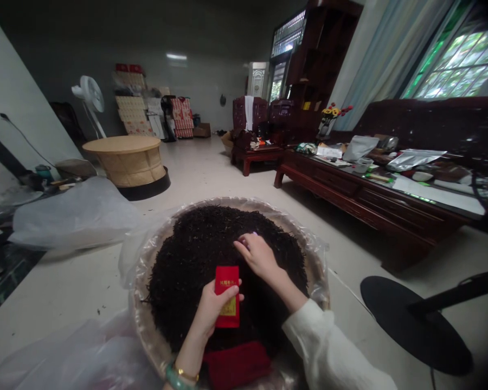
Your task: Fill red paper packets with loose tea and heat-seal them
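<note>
A wide round basket (pixel 146 319) lined with clear plastic holds a big heap of dark loose tea leaves (pixel 195 254). My left hand (pixel 213 311) is closed on a small red packet (pixel 228 297) with gold print, held upright over the leaves. My right hand (pixel 257 254) reaches into the heap just beyond the packet, fingers curled down and pinching into the tea. A pile of red packets (pixel 236 365) lies at the basket's near edge, under my wrists.
A clear plastic sheet (pixel 77 214) lies on the floor at left, with a round bamboo drum (pixel 126 160) and a fan (pixel 90 97) behind it. A long dark wooden table (pixel 374 195) with bags stands at right. A black fan base (pixel 415 322) sits near right.
</note>
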A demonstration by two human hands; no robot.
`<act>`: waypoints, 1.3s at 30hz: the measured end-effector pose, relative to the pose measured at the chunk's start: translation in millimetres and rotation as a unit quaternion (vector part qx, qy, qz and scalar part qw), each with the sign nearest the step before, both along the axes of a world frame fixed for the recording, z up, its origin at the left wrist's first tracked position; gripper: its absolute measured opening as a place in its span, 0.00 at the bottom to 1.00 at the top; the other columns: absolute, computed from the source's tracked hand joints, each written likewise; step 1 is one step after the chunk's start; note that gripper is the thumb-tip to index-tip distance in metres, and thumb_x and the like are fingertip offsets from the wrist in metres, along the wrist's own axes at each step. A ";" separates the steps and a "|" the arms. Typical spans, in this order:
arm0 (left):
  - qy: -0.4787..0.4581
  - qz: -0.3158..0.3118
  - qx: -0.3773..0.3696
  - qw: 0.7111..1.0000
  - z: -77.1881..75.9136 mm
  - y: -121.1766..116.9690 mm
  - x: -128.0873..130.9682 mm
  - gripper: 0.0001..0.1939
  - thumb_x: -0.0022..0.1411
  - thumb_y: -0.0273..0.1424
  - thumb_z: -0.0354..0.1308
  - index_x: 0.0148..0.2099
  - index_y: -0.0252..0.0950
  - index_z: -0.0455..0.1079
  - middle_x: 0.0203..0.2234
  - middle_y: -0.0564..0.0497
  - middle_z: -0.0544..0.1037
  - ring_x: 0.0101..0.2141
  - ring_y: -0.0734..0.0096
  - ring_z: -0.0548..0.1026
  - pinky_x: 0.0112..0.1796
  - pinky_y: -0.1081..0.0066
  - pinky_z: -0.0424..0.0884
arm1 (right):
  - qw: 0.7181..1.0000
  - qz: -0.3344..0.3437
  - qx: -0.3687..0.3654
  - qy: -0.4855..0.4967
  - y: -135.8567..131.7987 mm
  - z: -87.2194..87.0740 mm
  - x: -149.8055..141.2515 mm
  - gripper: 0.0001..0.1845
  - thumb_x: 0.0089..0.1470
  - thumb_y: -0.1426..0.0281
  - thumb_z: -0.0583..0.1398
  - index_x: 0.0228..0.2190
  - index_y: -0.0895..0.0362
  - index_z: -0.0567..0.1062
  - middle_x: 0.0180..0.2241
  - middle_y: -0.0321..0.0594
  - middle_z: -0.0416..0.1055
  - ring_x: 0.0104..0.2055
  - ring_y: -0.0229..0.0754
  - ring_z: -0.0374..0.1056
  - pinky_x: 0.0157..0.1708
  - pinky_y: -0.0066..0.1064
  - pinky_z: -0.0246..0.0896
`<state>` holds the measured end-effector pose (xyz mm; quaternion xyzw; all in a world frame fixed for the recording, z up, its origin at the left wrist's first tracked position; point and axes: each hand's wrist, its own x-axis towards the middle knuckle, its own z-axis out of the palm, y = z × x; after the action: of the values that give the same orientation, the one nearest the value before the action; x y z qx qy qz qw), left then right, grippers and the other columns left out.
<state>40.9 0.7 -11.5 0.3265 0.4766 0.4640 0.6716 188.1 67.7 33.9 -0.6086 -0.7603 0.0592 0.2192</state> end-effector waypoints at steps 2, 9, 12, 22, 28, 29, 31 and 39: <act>-0.014 0.019 0.000 1.000 2.0 0.2 -2.2 0.32 0.33 0.41 0.74 0.40 0.29 0.73 0.39 0.37 0.81 0.27 0.59 0.81 0.28 0.68 0.75 | 0.993 -0.087 -0.007 -0.077 0.0 -7.3 16.7 0.29 0.55 0.54 0.58 0.51 0.61 0.67 0.45 0.53 0.69 0.44 0.51 0.65 0.39 0.35 0.56; -0.033 0.041 0.030 0.998 1.3 -0.7 -2.3 0.30 0.35 0.39 0.73 0.41 0.29 0.74 0.40 0.37 0.81 0.29 0.57 0.81 0.30 0.67 0.76 | 0.981 -0.109 -0.095 -0.131 -1.0 -31.4 41.5 0.32 0.50 0.63 0.63 0.54 0.60 0.63 0.45 0.53 0.67 0.44 0.51 0.66 0.39 0.35 0.58; -0.031 0.057 0.048 0.997 2.4 -3.1 -0.4 0.29 0.36 0.38 0.73 0.40 0.29 0.74 0.38 0.37 0.81 0.28 0.58 0.81 0.30 0.67 0.76 | 0.984 -0.090 -0.131 -0.078 4.1 -31.0 42.6 0.20 0.48 0.67 0.63 0.44 0.60 0.71 0.41 0.50 0.68 0.44 0.50 0.65 0.39 0.33 0.57; -0.009 0.042 0.049 0.998 5.1 -0.9 -8.0 0.29 0.35 0.39 0.73 0.40 0.29 0.75 0.38 0.37 0.81 0.28 0.58 0.81 0.30 0.67 0.76 | 0.939 0.101 -0.227 0.236 0.1 -4.9 65.2 0.22 0.46 0.64 0.63 0.44 0.60 0.73 0.39 0.42 0.72 0.40 0.43 0.67 0.42 0.32 0.61; -0.001 0.035 0.064 0.997 5.5 -1.4 -2.0 0.27 0.36 0.39 0.73 0.37 0.28 0.75 0.32 0.40 0.82 0.27 0.59 0.81 0.29 0.68 0.76 | 0.835 0.243 -0.350 0.347 -18.4 17.0 53.5 0.26 0.43 0.58 0.65 0.43 0.59 0.74 0.37 0.38 0.74 0.39 0.42 0.68 0.40 0.33 0.62; 0.001 0.031 0.068 0.997 4.9 -1.8 -1.3 0.26 0.36 0.39 0.73 0.37 0.29 0.75 0.31 0.41 0.82 0.26 0.59 0.80 0.29 0.68 0.75 | 0.832 0.247 -0.356 0.345 -19.4 17.0 50.8 0.27 0.43 0.59 0.66 0.44 0.59 0.74 0.37 0.39 0.74 0.38 0.42 0.68 0.40 0.32 0.62; 0.009 0.018 0.076 0.997 3.5 -2.0 -1.1 0.25 0.37 0.39 0.72 0.36 0.29 0.75 0.30 0.43 0.82 0.26 0.60 0.80 0.30 0.67 0.75 | 0.838 0.247 -0.354 0.333 -19.6 15.6 47.4 0.28 0.41 0.60 0.66 0.44 0.59 0.74 0.38 0.39 0.74 0.38 0.42 0.68 0.40 0.32 0.62; 0.040 0.000 0.064 0.997 -1.7 0.2 -5.0 0.23 0.39 0.39 0.72 0.36 0.29 0.74 0.25 0.45 0.81 0.26 0.59 0.80 0.28 0.68 0.75 | 0.911 0.227 -0.251 0.236 -16.6 15.0 42.5 0.18 0.44 0.67 0.65 0.40 0.58 0.77 0.39 0.41 0.76 0.40 0.44 0.69 0.42 0.33 0.61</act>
<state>35.9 0.9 -13.2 0.3873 0.4724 0.4802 0.6295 230.6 51.1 49.0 -0.4226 -0.7641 0.4386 0.2127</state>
